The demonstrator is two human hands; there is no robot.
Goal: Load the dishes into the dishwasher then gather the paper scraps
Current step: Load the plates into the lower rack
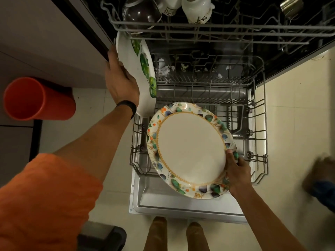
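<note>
head view, looking straight down into the open dishwasher. left grip (121, 82) is curled over the rim of a white plate with green leaves (143, 69), which stands on edge at the left side of the lower rack (257, 124), its top tucked just under the upper rack (217, 28). there's a black wristband (126, 105) on that arm. right grip (235, 169) pinches the near right rim of the floral plate (190, 151), thumb on top and fingers underneath as far as i can tell. that plate is face up and a bit tilted, over the front of the lower rack and the dropped door (181, 201). can't tell if it touches the rack. white paper scraps (165, 69) sit among the tines at the back of the lower rack. up top are a glass bowl (141, 11), 2 white mugs (196, 8) and a steel cup (291, 6). an orange bin (32, 98) stands on the floor off to the left, and the person's 2 feet (159, 232) are right at the door's edge.
</note>
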